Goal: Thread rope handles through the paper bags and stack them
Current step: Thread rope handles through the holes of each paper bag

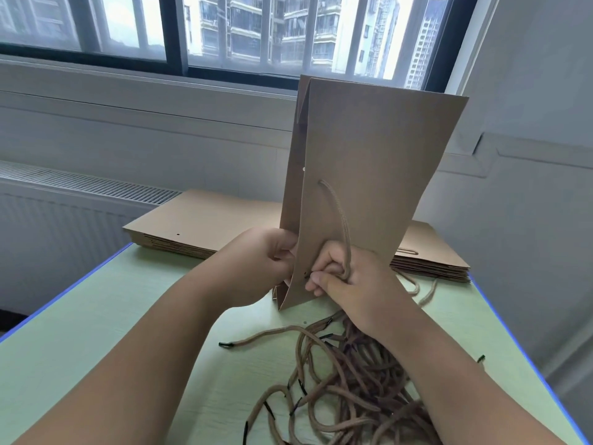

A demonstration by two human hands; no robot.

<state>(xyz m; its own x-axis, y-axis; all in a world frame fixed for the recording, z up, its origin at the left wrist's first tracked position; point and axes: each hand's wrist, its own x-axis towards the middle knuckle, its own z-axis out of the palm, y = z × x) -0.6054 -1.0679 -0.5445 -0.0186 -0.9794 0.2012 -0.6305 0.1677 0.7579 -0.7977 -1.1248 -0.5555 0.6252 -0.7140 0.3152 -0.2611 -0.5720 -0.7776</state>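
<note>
Mid-threading: the left hand (pixel 266 261) grips the upright paper bag (pixel 378 162) by its edge. The right hand (pixel 349 284), against the bag, pinches the rope handle (pixel 341 220) at the hole (pixel 305 272). Next, I judge: poke its end through.

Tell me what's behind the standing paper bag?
Behind the paper bag sit a left stack and right stack of flat bags. The bag covers whatever lies between them.

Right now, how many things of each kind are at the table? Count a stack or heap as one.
Upright bag: 1
Rope in it: 1
Stacks of flat bags: 2, left and right
Heap of loose ropes: 1
Total: 5
</note>
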